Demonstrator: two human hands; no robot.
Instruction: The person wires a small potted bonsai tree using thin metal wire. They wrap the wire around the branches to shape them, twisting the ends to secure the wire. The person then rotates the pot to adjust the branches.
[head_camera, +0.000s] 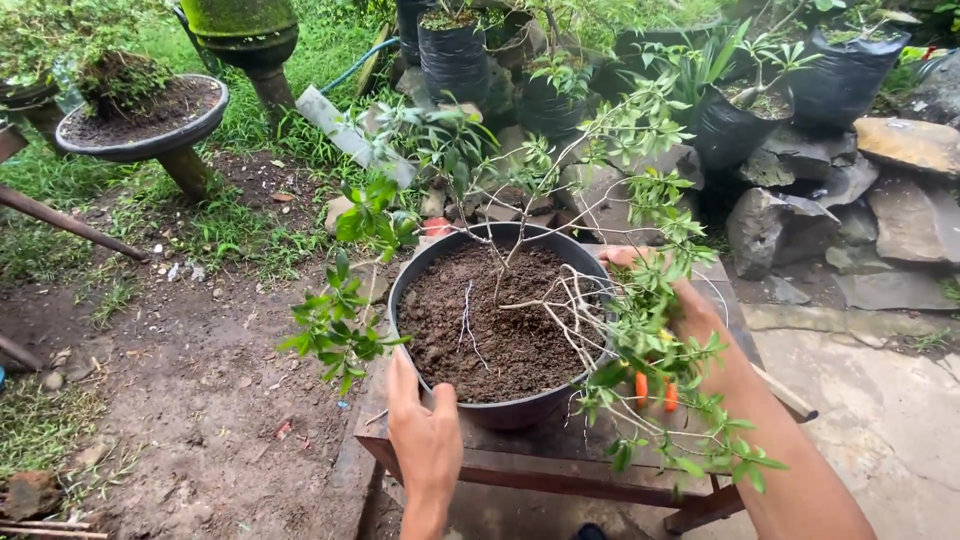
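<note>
A round black pot (520, 408) full of dark soil stands on a low wooden stool (560, 465). A small leafy shrub (560, 200) with thin bare branches grows from the soil. My left hand (425, 435) grips the pot's near left rim, thumb on the edge. My right hand (690, 305) reaches round the pot's right side behind the foliage and rests on the rim; its fingers are partly hidden by leaves. An orange-handled tool (655, 392) lies on the stool under the branches.
Black plastic grow bags (455, 55) with plants stand behind among grey rocks (780, 225). A shallow soil-filled dish on a pedestal (150, 125) is at upper left. Bare dirt ground lies to the left, a concrete slab (880, 400) to the right.
</note>
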